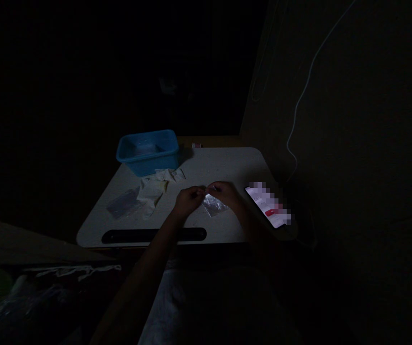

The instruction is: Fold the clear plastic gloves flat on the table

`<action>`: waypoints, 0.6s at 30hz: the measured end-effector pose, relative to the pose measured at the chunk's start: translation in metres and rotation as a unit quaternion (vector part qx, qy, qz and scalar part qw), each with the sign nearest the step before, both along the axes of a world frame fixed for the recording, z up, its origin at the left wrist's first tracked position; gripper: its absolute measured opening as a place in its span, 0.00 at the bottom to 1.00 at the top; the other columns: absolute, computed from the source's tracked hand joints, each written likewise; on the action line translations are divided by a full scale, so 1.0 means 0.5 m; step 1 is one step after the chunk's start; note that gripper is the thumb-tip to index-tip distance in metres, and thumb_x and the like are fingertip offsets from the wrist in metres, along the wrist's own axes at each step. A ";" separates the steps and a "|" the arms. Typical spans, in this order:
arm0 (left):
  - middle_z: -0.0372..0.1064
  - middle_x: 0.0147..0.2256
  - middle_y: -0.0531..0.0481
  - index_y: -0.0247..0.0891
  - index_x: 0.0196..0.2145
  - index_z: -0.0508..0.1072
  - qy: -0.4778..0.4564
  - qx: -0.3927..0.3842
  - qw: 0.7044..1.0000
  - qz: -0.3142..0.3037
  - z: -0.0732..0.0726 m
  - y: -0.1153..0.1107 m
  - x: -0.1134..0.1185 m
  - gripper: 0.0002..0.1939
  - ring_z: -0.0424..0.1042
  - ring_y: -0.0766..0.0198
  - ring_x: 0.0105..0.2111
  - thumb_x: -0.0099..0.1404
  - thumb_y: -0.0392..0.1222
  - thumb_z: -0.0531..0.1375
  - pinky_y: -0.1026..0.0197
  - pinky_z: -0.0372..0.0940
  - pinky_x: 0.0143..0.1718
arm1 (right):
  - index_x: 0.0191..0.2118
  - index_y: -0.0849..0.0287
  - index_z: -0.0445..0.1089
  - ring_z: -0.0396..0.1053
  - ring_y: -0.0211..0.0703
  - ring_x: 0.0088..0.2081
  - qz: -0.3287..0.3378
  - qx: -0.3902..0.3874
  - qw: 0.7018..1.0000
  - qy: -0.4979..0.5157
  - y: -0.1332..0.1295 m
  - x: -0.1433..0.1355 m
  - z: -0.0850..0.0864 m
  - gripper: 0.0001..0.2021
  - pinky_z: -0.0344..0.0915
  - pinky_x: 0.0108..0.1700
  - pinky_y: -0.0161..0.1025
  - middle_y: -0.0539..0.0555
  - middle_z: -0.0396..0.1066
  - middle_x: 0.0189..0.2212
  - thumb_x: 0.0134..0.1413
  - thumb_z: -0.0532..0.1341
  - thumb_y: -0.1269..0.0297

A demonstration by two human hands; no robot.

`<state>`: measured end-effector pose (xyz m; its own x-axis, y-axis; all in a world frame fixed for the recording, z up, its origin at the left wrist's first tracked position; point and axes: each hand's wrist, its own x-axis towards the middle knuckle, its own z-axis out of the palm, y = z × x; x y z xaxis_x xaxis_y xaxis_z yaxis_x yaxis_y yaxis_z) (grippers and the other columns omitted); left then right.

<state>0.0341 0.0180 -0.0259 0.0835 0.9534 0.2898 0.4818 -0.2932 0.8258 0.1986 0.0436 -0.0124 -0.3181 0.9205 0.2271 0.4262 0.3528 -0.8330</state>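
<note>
Over the middle of a white lap table (227,163), my left hand (188,200) and my right hand (224,192) meet fingertip to fingertip. A small clear plastic bag (214,206) hangs or lies just beneath the fingers and shines in the dim light. Both hands are closed in a pinch at its upper edge. Whether anything is inside the bag is too dark to tell. Left of my hands lie crumpled whitish packets or papers (152,190) and a flat stack of clear plastic bags (124,203).
A blue plastic basin (150,155) stands at the table's back left. A phone with a lit screen (263,199) lies at the right edge. Along the front edge runs a black slot (134,235). A white cable (308,76) hangs on the right wall.
</note>
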 end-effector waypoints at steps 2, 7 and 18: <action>0.73 0.26 0.49 0.36 0.28 0.74 0.006 0.006 1.000 -0.002 -0.002 0.002 0.000 0.11 0.70 0.65 0.27 0.53 0.45 0.56 0.65 0.62 0.28 | 0.30 0.59 0.74 0.66 0.35 0.28 0.001 0.000 1.000 0.003 0.001 -0.001 -0.002 0.09 0.58 0.29 0.30 0.48 0.72 0.25 0.46 0.59 0.61; 0.72 0.25 0.49 0.36 0.27 0.74 0.030 0.016 0.999 -0.004 -0.001 0.003 0.000 0.12 0.68 0.65 0.25 0.55 0.46 0.55 0.64 0.61 0.28 | 0.29 0.59 0.73 0.65 0.34 0.27 0.004 -0.013 1.000 0.026 0.003 -0.005 -0.007 0.09 0.57 0.27 0.29 0.48 0.72 0.24 0.45 0.59 0.60; 0.73 0.26 0.49 0.36 0.28 0.74 0.014 0.006 1.000 0.001 -0.001 0.003 0.001 0.11 0.70 0.64 0.27 0.54 0.43 0.55 0.65 0.62 0.27 | 0.27 0.60 0.73 0.65 0.35 0.26 0.000 -0.027 0.999 0.046 0.001 -0.006 -0.005 0.10 0.57 0.27 0.30 0.48 0.70 0.23 0.43 0.60 0.59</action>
<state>0.0347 0.0193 -0.0262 0.0901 0.9503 0.2979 0.5055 -0.3013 0.8085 0.1956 0.0440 -0.0148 -0.2991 0.9319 0.2053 0.3476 0.3068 -0.8861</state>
